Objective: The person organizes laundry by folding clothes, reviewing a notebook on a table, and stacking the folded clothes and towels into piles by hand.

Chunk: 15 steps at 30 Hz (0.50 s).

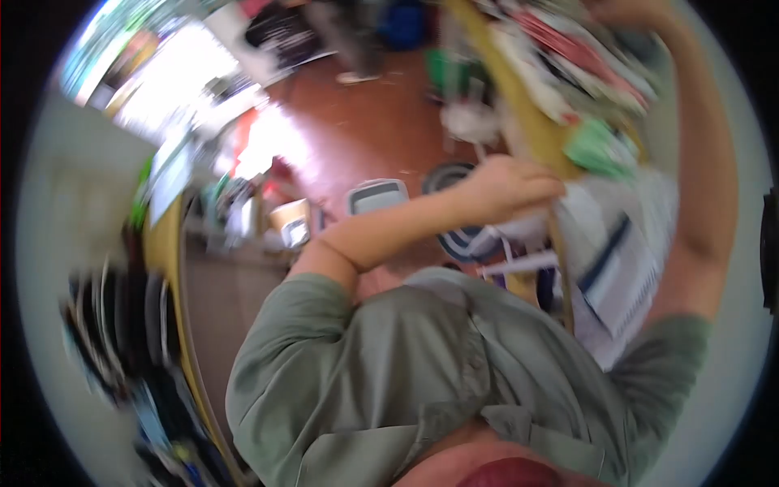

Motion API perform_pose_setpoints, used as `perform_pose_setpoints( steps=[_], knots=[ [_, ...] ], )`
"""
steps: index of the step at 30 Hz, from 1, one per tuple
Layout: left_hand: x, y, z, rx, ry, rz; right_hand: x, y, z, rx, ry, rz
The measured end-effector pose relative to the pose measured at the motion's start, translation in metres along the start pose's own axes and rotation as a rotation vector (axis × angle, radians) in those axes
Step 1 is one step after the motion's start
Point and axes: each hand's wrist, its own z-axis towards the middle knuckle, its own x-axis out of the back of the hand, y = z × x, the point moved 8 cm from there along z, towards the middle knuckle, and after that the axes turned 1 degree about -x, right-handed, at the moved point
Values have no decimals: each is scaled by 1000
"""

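Note:
From the left of the view my left arm reaches across, and my left hand (510,190) has its fingers curled together at the edge of a clear plastic bag (580,215). What the fingertips hold, if anything, is too blurred to make out. My right arm stretches up the right side. At the top edge my right hand (633,11) is blurred and partly cut off, beside a pile of white and red cloth (580,57). A green plastic bag (600,148) lies between the cloth and the clear bag. A notebook or pad (625,280) rests on the clear plastic.
Round blue-grey tubs (458,243) stand on the red floor (349,114) below my left hand. A grey-white tray (377,195) is nearby. Dark clothes (122,316) hang at the left. Small items and a box (290,221) crowd the left-hand side. A person's leg (353,49) shows at the top.

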Motion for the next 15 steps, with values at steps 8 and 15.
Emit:
perform_pose_setpoints(
  steps=[8, 15],
  knots=[
    [157, 97, -165, 451, 324, 305, 58, -362, -26, 1011, -79, 448],
    [249, 226, -308, 1012, 390, 626, 59, -608, -71, 1531, -69, 477]
  ],
)
